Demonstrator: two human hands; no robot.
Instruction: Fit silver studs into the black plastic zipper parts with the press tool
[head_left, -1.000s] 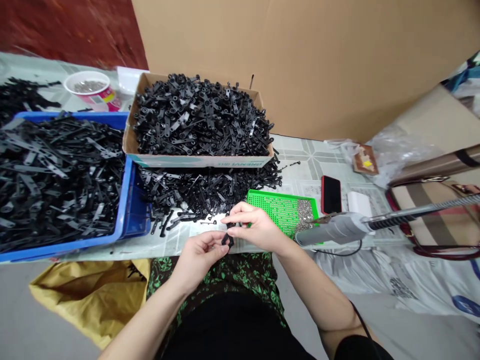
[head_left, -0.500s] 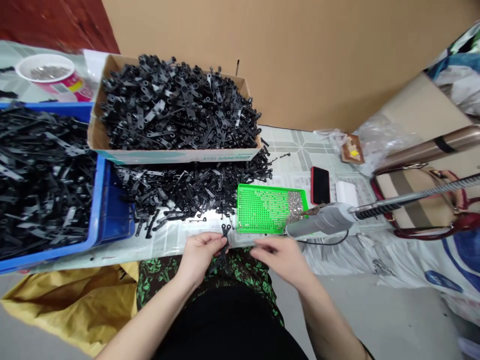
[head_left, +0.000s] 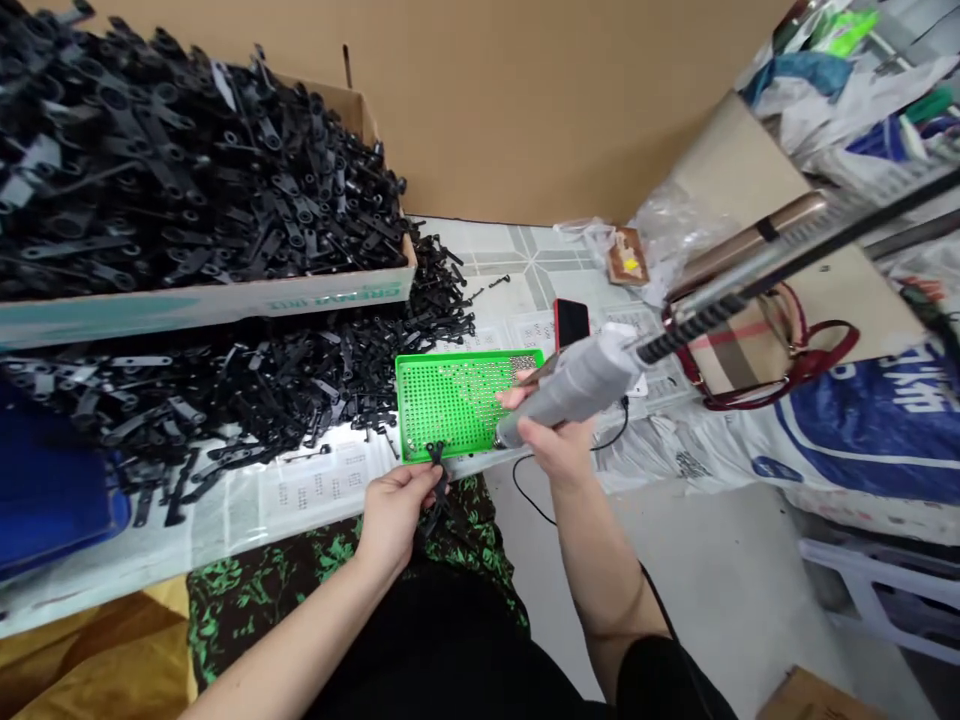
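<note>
The left hand (head_left: 394, 505) has its grip pinched around a small black plastic part (head_left: 437, 478), held upright at the table (head_left: 300, 495) edge, just before the near rim of the green perforated tray (head_left: 450, 405). To the right of that grip, the right hand (head_left: 555, 440) wraps closed around the grey powered driver (head_left: 577, 385), whose tip points down at the tray's right corner. Beyond the tray lies a red phone (head_left: 571, 322). Left of the grip spreads a loose heap of black parts (head_left: 247, 385), with a heaped cardboard box (head_left: 195, 300) behind.
</note>
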